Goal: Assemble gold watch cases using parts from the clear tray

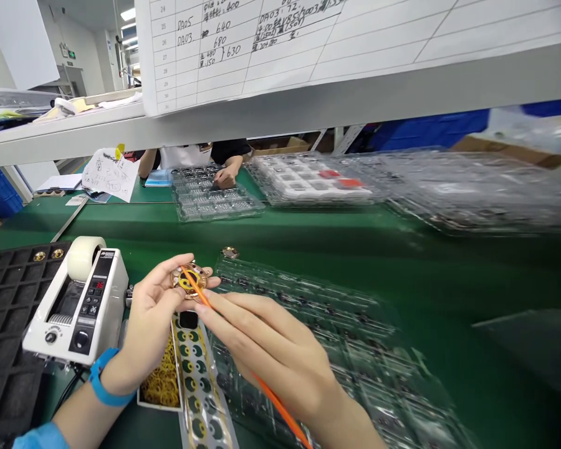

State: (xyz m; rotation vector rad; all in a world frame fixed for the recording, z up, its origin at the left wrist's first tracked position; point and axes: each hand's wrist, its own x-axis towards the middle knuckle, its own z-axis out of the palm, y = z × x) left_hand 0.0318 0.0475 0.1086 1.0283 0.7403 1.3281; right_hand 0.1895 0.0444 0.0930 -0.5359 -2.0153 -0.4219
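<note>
Between its thumb and fingers, my left hand (pixel 156 305) holds a round gold-rimmed part (pixel 190 279) with a yellow ring and dark centre on its face. My right hand (pixel 271 349) grips a thin orange stick (pixel 280 405), like the handle of a tweezer or pick. The stick's tip lies against the face of the round part. Below my hands are a white box of small yellow rings (pixel 161 383) and a strip of round yellow-edged stickers (pixel 199 386). Another small round metal part (pixel 230 252) rests just beyond, by the clear tray.
A tape dispenser (pixel 81 305) stands left, beside a black compartment tray (pixel 9 343). Clear plastic trays (pixel 355 349) cover the right front. Across the green bench (pixel 308 237), a co-worker's hand (pixel 225 178) is over another tray. A shelf (pixel 355 103) with a written sheet crosses above.
</note>
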